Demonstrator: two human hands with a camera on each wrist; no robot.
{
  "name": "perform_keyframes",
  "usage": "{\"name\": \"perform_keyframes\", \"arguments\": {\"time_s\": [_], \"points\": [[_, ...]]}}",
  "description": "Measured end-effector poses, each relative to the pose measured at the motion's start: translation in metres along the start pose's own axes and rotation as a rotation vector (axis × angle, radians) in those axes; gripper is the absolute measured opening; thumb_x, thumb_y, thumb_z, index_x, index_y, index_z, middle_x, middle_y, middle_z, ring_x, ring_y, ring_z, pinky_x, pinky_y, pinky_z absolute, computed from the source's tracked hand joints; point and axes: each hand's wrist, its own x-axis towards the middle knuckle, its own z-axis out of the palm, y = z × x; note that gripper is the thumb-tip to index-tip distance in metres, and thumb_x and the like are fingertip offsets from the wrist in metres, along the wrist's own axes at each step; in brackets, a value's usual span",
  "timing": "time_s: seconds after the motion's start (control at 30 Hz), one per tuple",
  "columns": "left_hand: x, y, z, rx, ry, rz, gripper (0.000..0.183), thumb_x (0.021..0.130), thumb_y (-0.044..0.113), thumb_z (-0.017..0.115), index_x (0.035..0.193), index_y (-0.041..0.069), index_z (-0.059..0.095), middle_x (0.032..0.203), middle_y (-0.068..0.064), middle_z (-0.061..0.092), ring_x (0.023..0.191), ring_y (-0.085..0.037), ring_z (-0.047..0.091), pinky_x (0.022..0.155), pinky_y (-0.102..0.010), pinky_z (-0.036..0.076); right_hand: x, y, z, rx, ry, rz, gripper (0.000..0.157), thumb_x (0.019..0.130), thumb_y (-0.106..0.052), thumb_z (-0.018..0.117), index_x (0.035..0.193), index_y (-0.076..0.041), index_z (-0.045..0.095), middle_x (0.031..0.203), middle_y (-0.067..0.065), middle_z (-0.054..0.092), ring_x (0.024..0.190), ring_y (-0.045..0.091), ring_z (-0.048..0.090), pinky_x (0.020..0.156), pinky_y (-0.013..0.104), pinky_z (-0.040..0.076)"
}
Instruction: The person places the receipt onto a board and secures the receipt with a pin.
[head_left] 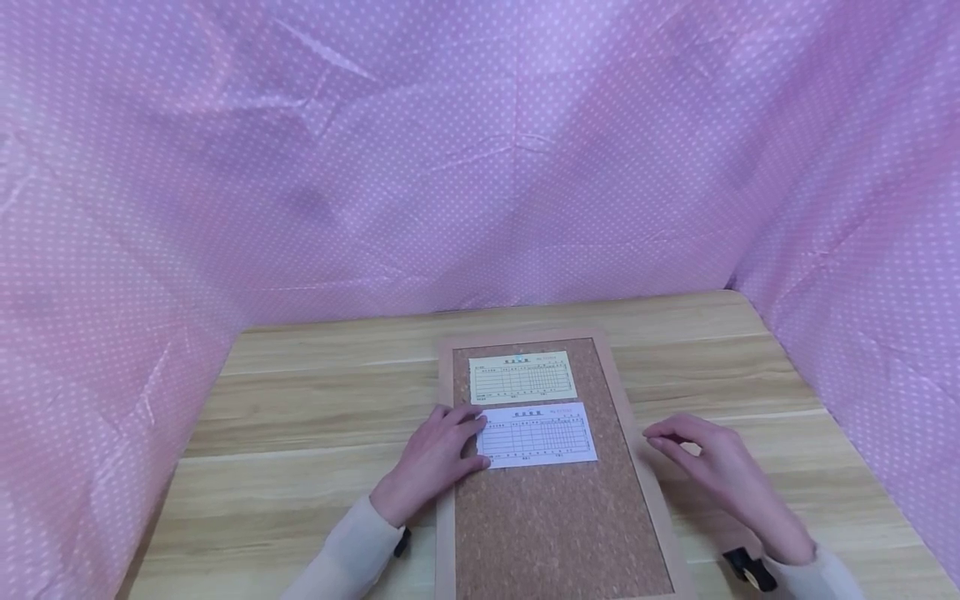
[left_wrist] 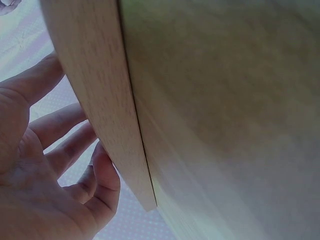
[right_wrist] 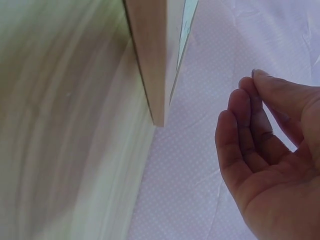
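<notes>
A white printed slip (head_left: 536,437) lies on the framed cork board (head_left: 558,529), just below a pale yellow slip (head_left: 522,379). A small light-blue spot, perhaps a pin, shows at the yellow slip's top edge. My left hand (head_left: 442,450) rests its fingertips on the white slip's left edge, spread and slightly bent; in the left wrist view its fingers (left_wrist: 37,90) reach past the board's wooden frame. To the right of the board hovers my right hand (head_left: 712,462), its thumb and forefinger tips meeting. Whether something tiny is between them, I cannot tell.
The board lies on a wood-grain table (head_left: 300,467). Pink dotted cloth (head_left: 480,167) hangs behind the table and along both sides. A black strap piece (head_left: 750,571) sits at my right wrist.
</notes>
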Motion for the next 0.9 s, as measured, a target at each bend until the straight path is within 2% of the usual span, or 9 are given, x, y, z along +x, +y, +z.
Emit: {"name": "perform_keyframes", "arguments": {"time_s": [0.3,0.5,0.63,0.9], "points": [[0.001,0.001,0.0,-0.013,-0.013,-0.018,0.063,0.085,0.038,0.086,0.138,0.009,0.068,0.146,-0.008,0.058,0.115,-0.027,0.053,0.089,-0.038,0.05,0.013,-0.009,0.009,-0.001,0.0,-0.017,0.032,0.078,0.008,0.082,0.098,-0.016,0.078,0.095,-0.009,0.076,0.085,0.005,0.069,0.078,0.01,0.05],[0.001,0.001,0.0,-0.008,-0.009,-0.014,0.063,0.085,0.038,0.086,0.137,0.009,0.068,0.146,-0.008,0.059,0.115,-0.028,0.053,0.088,-0.039,0.05,0.024,-0.015,0.013,0.027,-0.028,-0.026,0.026,0.08,0.009,0.08,0.098,-0.01,0.077,0.094,-0.008,0.076,0.086,0.007,0.07,0.08,0.01,0.05],[0.001,0.0,0.0,-0.006,-0.011,-0.015,0.062,0.085,0.038,0.086,0.138,0.01,0.068,0.146,-0.007,0.058,0.116,-0.028,0.053,0.089,-0.039,0.051,0.03,-0.02,0.016,0.032,-0.049,-0.016,0.024,0.082,0.008,0.079,0.099,-0.01,0.078,0.095,-0.008,0.076,0.087,0.007,0.07,0.08,0.01,0.05],[0.001,0.0,0.0,-0.002,-0.014,-0.008,0.062,0.086,0.038,0.085,0.138,0.01,0.067,0.147,-0.007,0.058,0.115,-0.027,0.053,0.089,-0.038,0.05,0.042,-0.027,0.019,0.056,-0.093,-0.015,0.023,0.085,0.004,0.079,0.101,-0.013,0.078,0.095,-0.006,0.076,0.083,0.003,0.067,0.066,0.033,0.058]]}}
